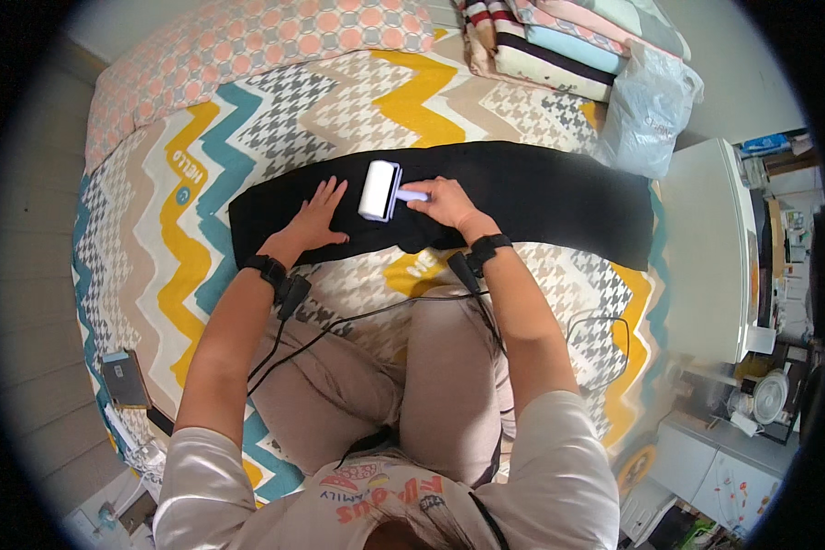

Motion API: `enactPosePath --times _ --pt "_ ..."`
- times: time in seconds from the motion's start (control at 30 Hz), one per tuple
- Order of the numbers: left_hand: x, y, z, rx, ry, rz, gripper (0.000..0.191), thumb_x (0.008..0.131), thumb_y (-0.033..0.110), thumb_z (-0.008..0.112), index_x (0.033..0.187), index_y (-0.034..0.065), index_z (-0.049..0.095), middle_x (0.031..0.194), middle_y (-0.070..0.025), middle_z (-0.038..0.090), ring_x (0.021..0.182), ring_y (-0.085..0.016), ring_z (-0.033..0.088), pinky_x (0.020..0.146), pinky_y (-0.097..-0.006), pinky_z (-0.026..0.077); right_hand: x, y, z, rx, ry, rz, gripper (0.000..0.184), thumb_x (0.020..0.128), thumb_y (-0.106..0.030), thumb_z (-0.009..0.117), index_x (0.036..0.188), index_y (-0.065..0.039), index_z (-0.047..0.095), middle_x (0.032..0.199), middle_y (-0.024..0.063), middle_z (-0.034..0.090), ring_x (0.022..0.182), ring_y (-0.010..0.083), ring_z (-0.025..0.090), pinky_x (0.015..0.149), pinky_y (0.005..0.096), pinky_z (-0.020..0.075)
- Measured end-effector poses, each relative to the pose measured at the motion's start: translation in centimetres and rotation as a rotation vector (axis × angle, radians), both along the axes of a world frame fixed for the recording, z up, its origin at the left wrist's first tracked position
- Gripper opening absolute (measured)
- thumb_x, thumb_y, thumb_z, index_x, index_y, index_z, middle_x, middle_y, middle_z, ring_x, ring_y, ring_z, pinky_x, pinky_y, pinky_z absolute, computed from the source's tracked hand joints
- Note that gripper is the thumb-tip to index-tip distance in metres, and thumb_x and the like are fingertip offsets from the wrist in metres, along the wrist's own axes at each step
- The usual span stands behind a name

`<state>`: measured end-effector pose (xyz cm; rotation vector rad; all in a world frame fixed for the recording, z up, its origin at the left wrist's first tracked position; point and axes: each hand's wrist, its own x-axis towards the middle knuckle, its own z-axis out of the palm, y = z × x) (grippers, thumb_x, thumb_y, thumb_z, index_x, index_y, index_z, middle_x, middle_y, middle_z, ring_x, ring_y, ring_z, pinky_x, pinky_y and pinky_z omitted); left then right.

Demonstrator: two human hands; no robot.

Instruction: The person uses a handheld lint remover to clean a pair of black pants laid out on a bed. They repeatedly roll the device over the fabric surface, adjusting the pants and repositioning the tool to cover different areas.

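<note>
A black garment, apparently folded trousers (557,199), lies stretched from left to right across the patterned bedspread (419,96). My right hand (443,201) grips the pale purple handle of a lint roller (379,191), whose white sticky roll rests on or just above the cloth, left of that hand. Flat on the garment, fingers spread, is my left hand (317,214), a short way left of the roller. Black bands with cables circle both wrists.
A pillow (268,41) lies at the far left. Folded bedding (557,55) and a plastic bag (650,110) sit at the far right, near a white cabinet (705,247). Black cables (364,316) cross my lap. A dark flat case (125,379) lies at the left edge.
</note>
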<state>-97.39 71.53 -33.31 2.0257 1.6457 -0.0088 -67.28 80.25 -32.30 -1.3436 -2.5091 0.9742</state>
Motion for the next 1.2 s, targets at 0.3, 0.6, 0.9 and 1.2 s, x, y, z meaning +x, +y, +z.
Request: enactPosePath --times 0.3,0.6,0.9,1.2 --pt "0.0 2.4 -1.9 -0.16 0.164 -0.004 0.145 0.052 0.035 0.096 0.16 0.0235 0.0 0.168 -0.005 -0.003 0.154 -0.031 0.003 0.112 -0.0716 0.023 12.4 2.4 -0.1 -0.012 0.009 0.145 0.037 0.09 -0.029 0.067 0.127 -0.027 0.066 0.109 0.0151 0.069 0.1 0.0341 0.065 0.089 0.0433 0.0512" --pt "1.3 3.3 -1.3 -0.179 0.265 -0.002 0.148 0.049 0.034 0.097 0.16 0.0188 0.0 0.168 -0.0077 -0.003 0.154 -0.031 0.005 0.109 -0.0735 0.027 31.6 -0.1 4.4 0.218 -0.294 -0.094 0.04 0.082 -0.027 0.072 0.122 -0.028 0.071 0.092 0.0101 0.07 0.091 0.03 0.067 0.085 0.0408 0.0478" --pt "12.7 4.3 4.4 0.283 -0.056 -0.373 0.064 0.078 0.013 0.075 0.136 0.0057 0.049 0.144 -0.0195 0.045 0.129 -0.037 0.049 0.106 -0.0488 0.041 38.4 -1.3 10.6 -0.196 0.554 -0.656 0.042 0.085 -0.011 0.073 0.126 -0.005 0.068 0.104 -0.0002 0.07 0.094 0.0093 0.06 0.089 0.0245 0.0474" --pt "19.6 3.8 2.2 0.065 0.047 -0.552 0.028 0.074 0.012 0.073 0.101 0.0114 0.065 0.1 -0.0087 0.058 0.101 -0.03 0.061 0.085 -0.043 0.053 26.7 1.6 3.9 -0.207 0.31 -0.249 0.038 0.082 -0.024 0.077 0.119 -0.024 0.073 0.11 0.0071 0.075 0.097 0.019 0.069 0.091 0.032 0.0523"
